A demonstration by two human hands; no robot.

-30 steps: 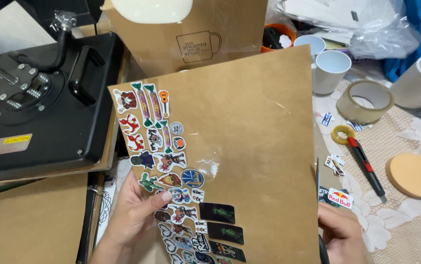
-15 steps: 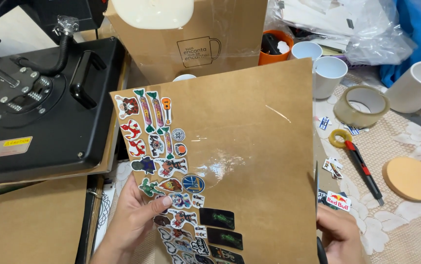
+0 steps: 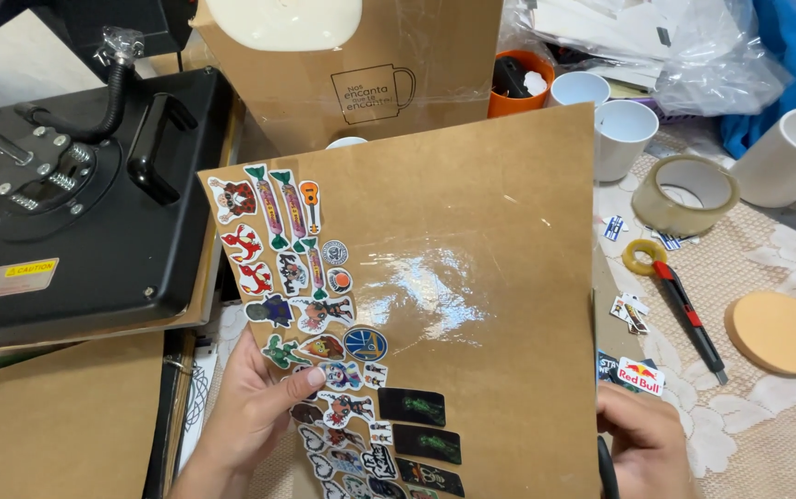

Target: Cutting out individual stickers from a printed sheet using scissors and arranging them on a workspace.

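Brown cardboard sheet (image 3: 472,277), glossy film over colourful cut-out stickers (image 3: 310,305), held tilted between both hands. Left hand (image 3: 250,416): grip closed on sheet's left edge, thumb over stickers. Right hand (image 3: 643,444): pinching lower right edge. Black heat press (image 3: 74,212) beyond left grip; red-handled utility knife (image 3: 689,319) and brown tape roll (image 3: 685,194) on lace-covered counter (image 3: 768,407) beyond right grip.
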